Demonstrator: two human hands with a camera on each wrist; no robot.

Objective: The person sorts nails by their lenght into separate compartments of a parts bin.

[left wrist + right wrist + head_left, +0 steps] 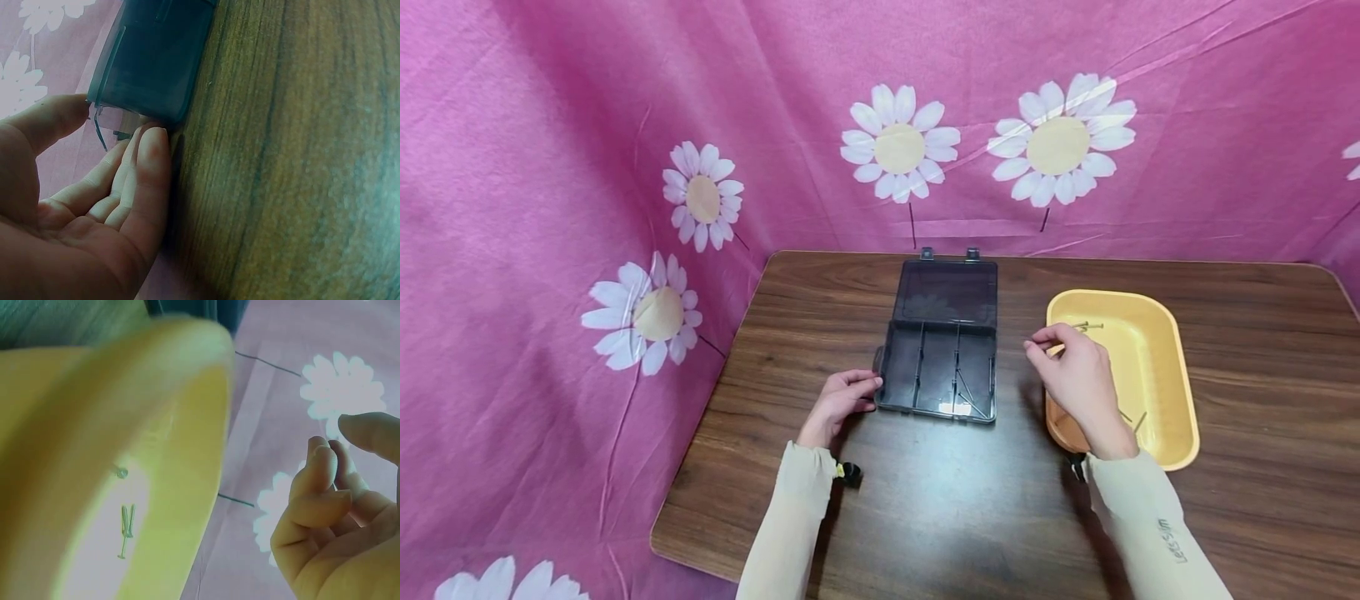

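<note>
A dark translucent compartment box (937,371) lies on the table with its lid (947,292) folded back. Thin nails (973,396) lie in its right-hand compartment. At the box's left side, my left hand (838,404) holds the edge near the latch; the left wrist view shows the thumb at the rim and fingertips by the lower side. My right hand (1078,379) hovers over the left rim of a yellow tub (1180,392), fingers bent and thumb near them. Whether anything small is between those fingertips is unclear. Several nails (127,522) lie inside the tub.
The brown wood-grain table (940,500) carries both containers, with a gap between box and tub. A pink curtain (790,100) with white daisies hangs behind and to the left of the table.
</note>
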